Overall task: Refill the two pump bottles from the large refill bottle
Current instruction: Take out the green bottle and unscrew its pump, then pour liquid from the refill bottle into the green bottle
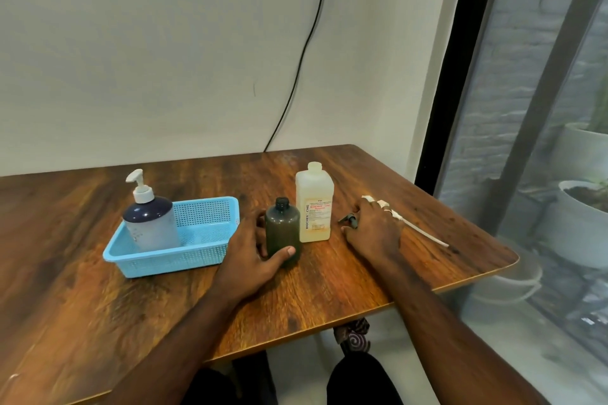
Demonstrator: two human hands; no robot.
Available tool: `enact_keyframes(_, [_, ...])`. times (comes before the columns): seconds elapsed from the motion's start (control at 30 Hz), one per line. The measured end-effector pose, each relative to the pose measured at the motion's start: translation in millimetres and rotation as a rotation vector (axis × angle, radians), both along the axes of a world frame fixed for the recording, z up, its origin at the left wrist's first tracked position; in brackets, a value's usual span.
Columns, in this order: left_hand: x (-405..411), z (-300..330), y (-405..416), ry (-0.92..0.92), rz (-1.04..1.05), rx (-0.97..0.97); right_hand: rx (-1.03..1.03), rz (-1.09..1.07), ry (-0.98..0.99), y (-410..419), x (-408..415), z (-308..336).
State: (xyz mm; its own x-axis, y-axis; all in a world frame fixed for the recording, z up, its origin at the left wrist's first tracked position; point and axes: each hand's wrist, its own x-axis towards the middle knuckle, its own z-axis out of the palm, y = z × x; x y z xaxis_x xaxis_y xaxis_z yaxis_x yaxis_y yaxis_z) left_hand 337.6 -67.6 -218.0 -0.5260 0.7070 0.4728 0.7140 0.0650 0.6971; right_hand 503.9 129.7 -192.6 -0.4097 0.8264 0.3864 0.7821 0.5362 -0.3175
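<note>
The left hand [250, 250] was wrapped around the uncapped dark green bottle [282, 229], which stood upright on the wooden table [98, 322] just in front of the open white refill bottle [314, 204]. The right hand [373, 232] rested on a small black pump head [349, 220]; whether it gripped the pump could not be told. A white-pump bottle [149, 219] stood in the blue basket [210, 253].

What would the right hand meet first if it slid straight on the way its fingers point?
The right hand points up-right across the table. Its fingers already lie over the white pump with its dip tube, so probably that first; contact is unclear.
</note>
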Motion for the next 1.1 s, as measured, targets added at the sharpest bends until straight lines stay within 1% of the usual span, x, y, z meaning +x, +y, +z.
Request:
enact_keyframes(0.1, [0, 0, 0, 0.012, 0.005, -0.012, -0.046, 0.067, 0.161, -7, -7, -2])
enact_keyframes(0.2, [-2, 0, 1, 0.007, 0.006, -0.026, -0.108, 0.178, 0.341, -19, -12, -5])
enact_keyframes(0.3, [-5, 1, 2, 0.005, -0.004, -0.037, -0.193, 0.278, 0.429, -29, -17, -10])
enact_keyframes(0.47, [-10, 4, 5, -0.032, -0.03, -0.038, -0.423, 0.42, 0.565, -31, -27, -9])
enact_keyframes(0.63, [-10, 12, 5, -0.078, -0.126, -0.044, -0.478, 0.473, 0.588, -25, -38, -3])
enact_keyframes(0.7, [-10, 12, 8, -0.095, -0.133, -0.061, -0.502, 0.495, 0.601, -20, -41, 0])
enact_keyframes(0.87, [-15, 8, 26, -0.162, -0.084, -0.018, -0.571, 0.51, 0.597, -11, -49, 2])
enact_keyframes(1.0, [-19, 8, 44, -0.259, -0.043, 0.04, -0.565, 0.5, 0.632, -3, -59, 3])
enact_keyframes(1.1, [-25, 8, 58, -0.297, -0.008, 0.074, -0.557, 0.504, 0.636, 4, -65, 10])
